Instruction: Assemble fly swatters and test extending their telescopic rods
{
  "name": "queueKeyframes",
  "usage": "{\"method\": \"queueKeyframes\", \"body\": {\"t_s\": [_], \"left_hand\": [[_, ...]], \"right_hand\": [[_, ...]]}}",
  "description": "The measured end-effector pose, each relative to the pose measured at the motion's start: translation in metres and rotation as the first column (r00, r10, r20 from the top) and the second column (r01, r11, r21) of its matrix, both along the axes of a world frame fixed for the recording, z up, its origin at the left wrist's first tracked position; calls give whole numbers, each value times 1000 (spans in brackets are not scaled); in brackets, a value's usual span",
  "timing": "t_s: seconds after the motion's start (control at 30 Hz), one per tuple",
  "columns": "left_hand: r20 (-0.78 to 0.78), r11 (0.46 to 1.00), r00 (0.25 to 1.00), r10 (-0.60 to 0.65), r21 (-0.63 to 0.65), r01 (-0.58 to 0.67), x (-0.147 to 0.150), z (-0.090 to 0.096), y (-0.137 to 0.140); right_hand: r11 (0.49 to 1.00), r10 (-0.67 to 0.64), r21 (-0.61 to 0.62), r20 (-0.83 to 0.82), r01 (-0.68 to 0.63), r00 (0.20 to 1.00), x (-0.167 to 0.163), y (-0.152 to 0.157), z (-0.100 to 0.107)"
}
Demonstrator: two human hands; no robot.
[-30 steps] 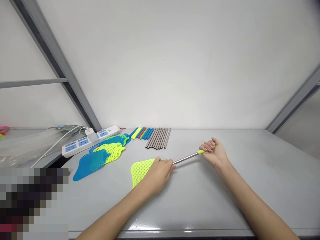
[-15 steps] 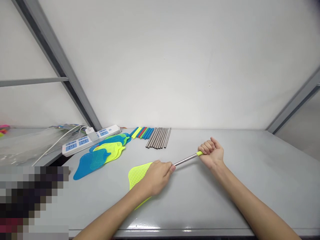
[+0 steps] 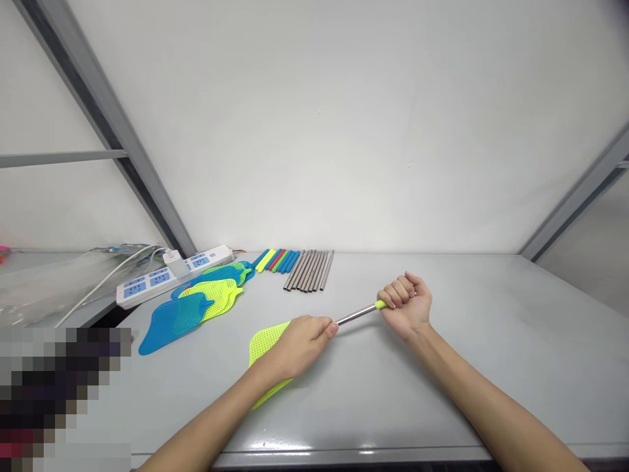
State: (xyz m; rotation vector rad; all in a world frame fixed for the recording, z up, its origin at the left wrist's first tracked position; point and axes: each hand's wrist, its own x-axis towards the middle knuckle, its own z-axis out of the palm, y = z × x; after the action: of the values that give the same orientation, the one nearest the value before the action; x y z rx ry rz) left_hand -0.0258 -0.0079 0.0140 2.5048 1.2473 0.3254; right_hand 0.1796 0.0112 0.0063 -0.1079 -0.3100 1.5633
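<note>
A yellow-green fly swatter [image 3: 266,342] with a perforated head and a metal rod [image 3: 357,314] is held slantwise just over the table. My left hand [image 3: 305,344] is closed around the rod near the head and hides part of that head. At the other end my right hand [image 3: 405,305] is closed in a fist around the yellow-green grip [image 3: 380,305]; only a short piece of the grip shows. Between the two hands a stretch of bare rod is visible.
Blue and yellow swatter heads [image 3: 177,319] lie overlapping at the left, in front of a white power strip [image 3: 142,286]. Coloured grips [image 3: 276,261] and several metal rods [image 3: 308,271] lie in rows by the wall. Plastic bags [image 3: 59,282] lie at far left.
My right hand has moved a little left, nearer to my left hand, and less rod shows between them. The view has shifted slightly. Both hands keep their hold on the fly swatter.
</note>
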Motion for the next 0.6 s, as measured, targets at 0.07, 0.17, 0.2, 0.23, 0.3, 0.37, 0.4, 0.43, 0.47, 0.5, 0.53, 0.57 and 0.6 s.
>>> {"method": "queueKeyframes", "body": {"t_s": [0.07,0.17,0.2,0.23,0.3,0.37,0.4,0.43,0.47,0.5,0.53,0.57,0.6], "left_hand": [[-19,1000,1000,9,29,-8,-1,1,1],[-54,996,998,11,89,-7,-1,3,1],[-65,994,998,14,111,-7,0,4,1],[-74,991,997,16,133,-6,1,6,0],[-92,982,996,23,188,-5,3,9,-1],[-109,969,994,28,248,0,7,9,-3],[-116,962,993,31,274,2,8,9,-4],[-121,955,992,35,296,3,9,7,-4],[-123,950,992,38,313,2,11,5,-5],[-125,946,991,41,323,2,12,3,-5],[-128,944,991,43,330,2,12,0,-6],[-133,943,990,44,333,3,13,-2,-6],[-139,943,989,45,334,4,13,-4,-6]], "right_hand": [[1000,13,16,-11,-13,1000,0,-1,1],[1000,11,30,-14,-10,1000,-1,-4,4],[1000,4,27,-12,-4,1000,-1,-5,6],[1000,-5,20,-8,6,1000,-2,-6,8],[999,-34,-5,4,34,999,-2,-7,11],[996,-75,-53,18,76,997,-3,-7,12],[990,-102,-98,29,104,994,-3,-6,12],[977,-133,-161,47,139,990,-4,-4,10],[954,-164,-241,74,177,984,-4,-3,8],[918,-190,-332,112,217,975,-4,-1,5],[870,-207,-421,160,257,965,-4,2,2],[818,-206,-499,212,287,955,-3,4,-1],[781,-197,-543,254,308,947,-2,6,-4]]}}
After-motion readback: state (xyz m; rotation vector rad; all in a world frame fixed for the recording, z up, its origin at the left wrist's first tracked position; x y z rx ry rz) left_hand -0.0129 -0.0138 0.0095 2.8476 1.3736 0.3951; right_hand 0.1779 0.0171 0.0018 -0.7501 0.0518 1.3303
